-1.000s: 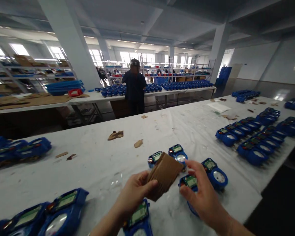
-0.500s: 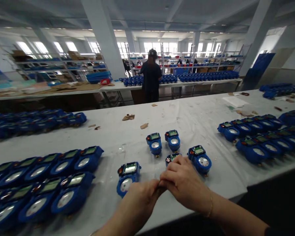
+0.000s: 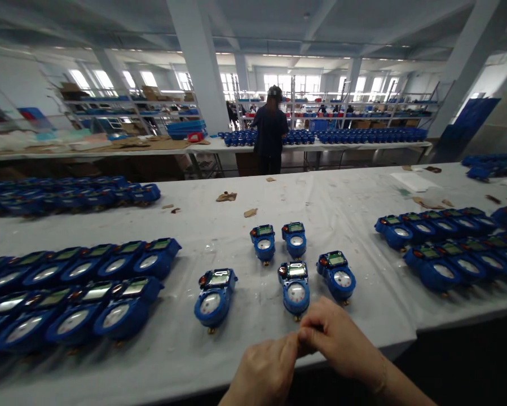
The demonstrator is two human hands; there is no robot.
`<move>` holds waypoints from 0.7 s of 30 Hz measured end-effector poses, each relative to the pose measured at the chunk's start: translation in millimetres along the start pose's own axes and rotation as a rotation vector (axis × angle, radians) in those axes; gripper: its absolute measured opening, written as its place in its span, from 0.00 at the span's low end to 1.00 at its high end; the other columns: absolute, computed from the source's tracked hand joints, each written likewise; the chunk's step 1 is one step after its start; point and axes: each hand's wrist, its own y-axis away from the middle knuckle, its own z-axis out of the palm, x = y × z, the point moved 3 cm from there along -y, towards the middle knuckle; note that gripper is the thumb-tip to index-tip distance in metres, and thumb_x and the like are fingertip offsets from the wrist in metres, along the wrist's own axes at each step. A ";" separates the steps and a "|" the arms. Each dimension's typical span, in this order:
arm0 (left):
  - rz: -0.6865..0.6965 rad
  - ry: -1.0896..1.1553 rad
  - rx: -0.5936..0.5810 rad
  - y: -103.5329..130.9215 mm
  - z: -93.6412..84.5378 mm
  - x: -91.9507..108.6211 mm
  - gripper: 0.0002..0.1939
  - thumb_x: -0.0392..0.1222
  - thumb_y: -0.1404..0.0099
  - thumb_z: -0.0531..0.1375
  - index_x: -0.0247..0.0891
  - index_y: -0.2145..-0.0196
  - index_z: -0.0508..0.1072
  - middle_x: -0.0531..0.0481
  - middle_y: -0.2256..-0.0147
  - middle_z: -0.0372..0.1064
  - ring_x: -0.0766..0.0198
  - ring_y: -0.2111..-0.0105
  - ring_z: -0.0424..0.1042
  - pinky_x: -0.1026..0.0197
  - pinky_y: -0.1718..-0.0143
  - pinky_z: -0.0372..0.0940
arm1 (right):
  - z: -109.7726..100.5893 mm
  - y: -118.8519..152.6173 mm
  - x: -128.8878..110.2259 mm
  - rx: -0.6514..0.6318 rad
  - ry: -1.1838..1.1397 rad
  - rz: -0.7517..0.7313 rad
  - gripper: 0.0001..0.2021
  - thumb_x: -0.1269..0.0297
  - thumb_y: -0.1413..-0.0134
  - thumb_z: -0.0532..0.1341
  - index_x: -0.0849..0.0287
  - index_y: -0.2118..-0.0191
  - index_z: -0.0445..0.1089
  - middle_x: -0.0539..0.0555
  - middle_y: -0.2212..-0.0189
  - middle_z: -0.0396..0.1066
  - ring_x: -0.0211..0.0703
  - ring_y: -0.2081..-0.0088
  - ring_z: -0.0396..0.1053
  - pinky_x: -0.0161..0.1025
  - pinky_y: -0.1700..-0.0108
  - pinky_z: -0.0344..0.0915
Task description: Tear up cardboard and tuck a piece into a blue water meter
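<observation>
My left hand (image 3: 268,366) and my right hand (image 3: 335,337) meet at the fingertips over the table's front edge. Both are closed, and whatever they pinch is too small or hidden to name. Just beyond them stands a blue meter (image 3: 296,290) with a small display and a round white dial. A similar meter (image 3: 338,276) is to its right, and another (image 3: 214,299) lies to the left. Two more, a blue meter (image 3: 263,243) and its neighbour (image 3: 294,239), sit side by side farther back.
Rows of blue meters cover the left (image 3: 122,313) and right (image 3: 443,270) of the white table (image 3: 253,344). Cardboard scraps (image 3: 226,197) lie toward the back. Beyond, a person (image 3: 270,132) in dark clothes stands at another table of meters.
Both hands have moved down and right in the view, still together. The middle front meter, partly covered before, now shows whole. The view has shifted slightly.
</observation>
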 end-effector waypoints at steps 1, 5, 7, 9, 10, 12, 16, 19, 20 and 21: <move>0.007 0.009 0.002 -0.5 2.7 0.2 0.12 0.30 0.38 0.45 0.36 0.58 0.61 0.52 0.74 0.67 0.62 0.79 0.67 0.59 0.81 0.57 | 1.1 2.5 2.7 0.014 -0.008 0.011 0.07 0.70 0.46 0.61 0.57 0.74 0.67 0.47 0.73 0.65 0.41 0.64 0.58 0.40 0.62 0.51; -0.164 0.237 -0.135 -8.7 6.1 -10.9 0.08 0.38 0.34 0.50 0.39 0.63 0.68 0.54 0.74 0.70 0.63 0.76 0.70 0.60 0.78 0.56 | 5.7 11.8 2.0 0.181 0.117 -0.053 0.07 0.67 0.42 0.59 0.56 0.72 0.67 0.49 0.73 0.63 0.44 0.65 0.56 0.43 0.62 0.49; -0.318 0.419 -0.292 -10.8 5.8 -18.1 0.06 0.42 0.35 0.54 0.41 0.66 0.70 0.57 0.71 0.72 0.65 0.72 0.72 0.62 0.74 0.56 | 10.9 15.7 -4.6 0.289 0.229 -0.139 0.06 0.66 0.41 0.58 0.55 0.70 0.68 0.50 0.72 0.63 0.46 0.64 0.55 0.45 0.61 0.49; -0.380 0.518 -0.339 -9.3 2.5 -22.6 0.07 0.43 0.35 0.54 0.41 0.67 0.71 0.56 0.68 0.72 0.66 0.68 0.72 0.64 0.71 0.57 | 16.9 19.5 -14.5 0.470 0.387 -0.232 0.08 0.62 0.40 0.56 0.54 0.69 0.69 0.53 0.66 0.65 0.49 0.60 0.56 0.48 0.58 0.48; -0.368 0.515 -0.298 -7.4 -0.4 -24.2 0.09 0.43 0.34 0.52 0.40 0.67 0.70 0.55 0.69 0.72 0.66 0.69 0.71 0.63 0.71 0.56 | 20.4 21.2 -20.5 0.573 0.471 -0.282 0.09 0.60 0.39 0.55 0.53 0.67 0.69 0.53 0.62 0.66 0.51 0.58 0.56 0.49 0.56 0.47; -0.292 0.459 -0.159 -0.9 -7.0 -25.8 0.11 0.41 0.33 0.50 0.38 0.68 0.69 0.54 0.72 0.70 0.66 0.74 0.69 0.62 0.74 0.54 | 28.7 23.0 -32.5 0.719 0.604 -0.380 0.11 0.60 0.37 0.51 0.54 0.63 0.70 0.53 0.56 0.66 0.52 0.54 0.57 0.52 0.52 0.45; -0.103 0.285 0.088 17.9 -19.7 -25.1 0.10 0.35 0.35 0.48 0.37 0.73 0.62 0.54 0.79 0.63 0.64 0.81 0.61 0.59 0.79 0.49 | 44.1 12.8 -46.6 0.628 0.699 -0.523 0.14 0.65 0.37 0.50 0.61 0.73 0.63 0.53 0.77 0.62 0.45 0.68 0.59 0.48 0.58 0.51; -0.031 0.211 0.215 29.7 -27.8 -28.1 0.07 0.32 0.36 0.48 0.37 0.71 0.61 0.54 0.80 0.60 0.65 0.81 0.60 0.60 0.79 0.48 | 51.8 -1.6 -45.8 0.588 0.720 -0.509 0.16 0.67 0.39 0.52 0.58 0.79 0.55 0.50 0.82 0.53 0.43 0.76 0.51 0.44 0.68 0.47; -0.020 0.197 0.241 32.7 -29.6 -30.4 0.06 0.31 0.35 0.48 0.37 0.69 0.62 0.54 0.79 0.61 0.65 0.80 0.60 0.60 0.78 0.49 | 55.1 -6.7 -44.4 0.589 0.721 -0.477 0.16 0.68 0.39 0.52 0.58 0.79 0.55 0.50 0.82 0.53 0.43 0.76 0.51 0.44 0.69 0.45; -0.006 0.186 0.257 35.3 -30.8 -32.9 0.06 0.31 0.35 0.48 0.36 0.66 0.63 0.54 0.78 0.62 0.65 0.79 0.61 0.60 0.77 0.50 | 59.2 -11.5 -43.2 0.591 0.721 -0.436 0.16 0.68 0.39 0.52 0.58 0.79 0.54 0.49 0.83 0.53 0.43 0.76 0.51 0.44 0.69 0.44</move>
